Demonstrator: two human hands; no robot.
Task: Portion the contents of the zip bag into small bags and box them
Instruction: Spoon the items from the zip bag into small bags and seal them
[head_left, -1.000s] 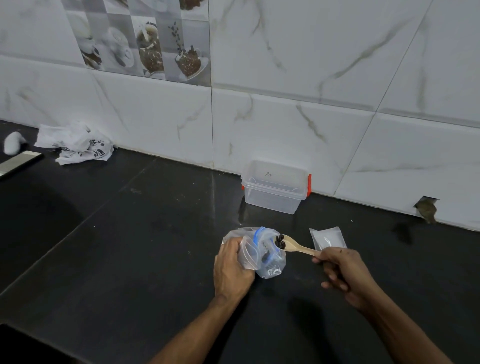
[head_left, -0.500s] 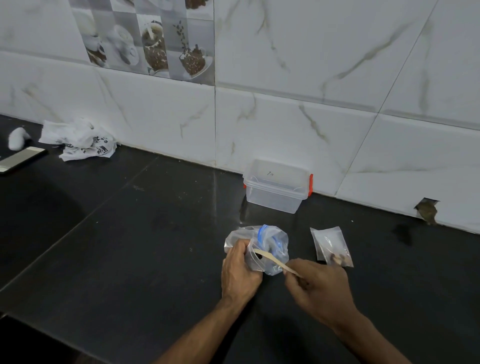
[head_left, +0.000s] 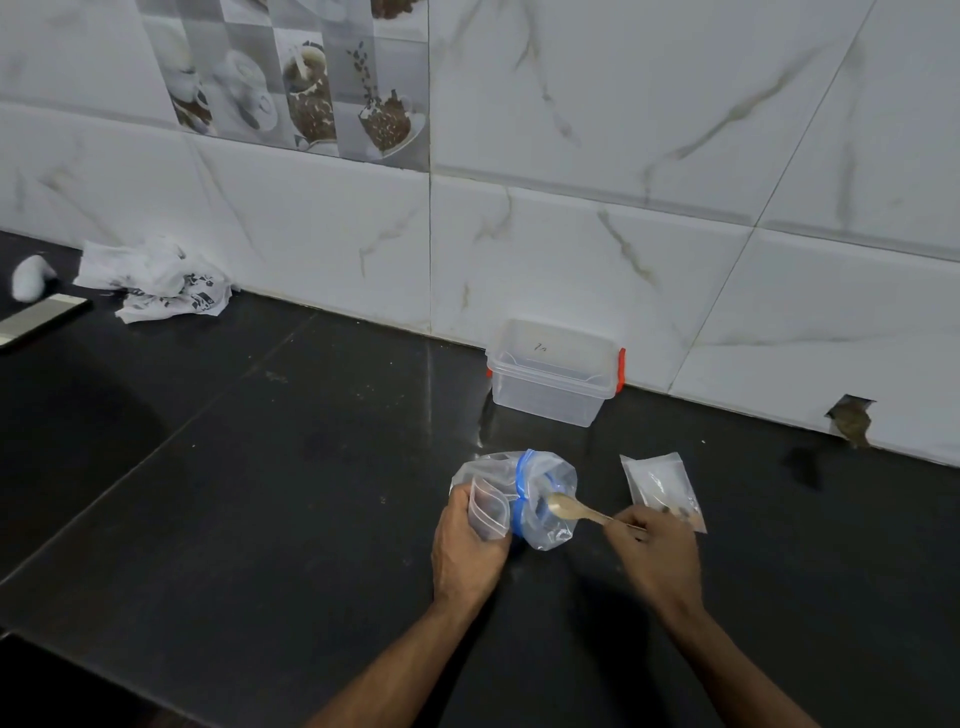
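My left hand (head_left: 467, 545) grips a clear zip bag (head_left: 545, 488) with a blue zip strip, together with a small clear bag (head_left: 488, 506) pressed against its front. My right hand (head_left: 657, 551) pinches the handle of a small wooden spoon (head_left: 571, 510), whose empty bowl sits at the zip bag's mouth. A second small bag (head_left: 660, 483) with some brown bits at its near end lies flat on the black counter just behind my right hand. A clear plastic box (head_left: 550, 384) with orange clips and its lid on stands by the wall behind the bags.
The black stone counter (head_left: 260, 493) runs left and toward me. A crumpled white printed bag (head_left: 156, 283), a small white lump (head_left: 28, 278) and a flat metallic strip (head_left: 36, 319) lie at the far left. A tiled wall (head_left: 571, 234) closes the back, with a chipped hole (head_left: 852, 423) low right.
A second ago the spoon held dark pieces beside the zip bag; my right hand then swung toward the small bag in my left hand, and now the empty spoon is back at the zip bag's mouth.
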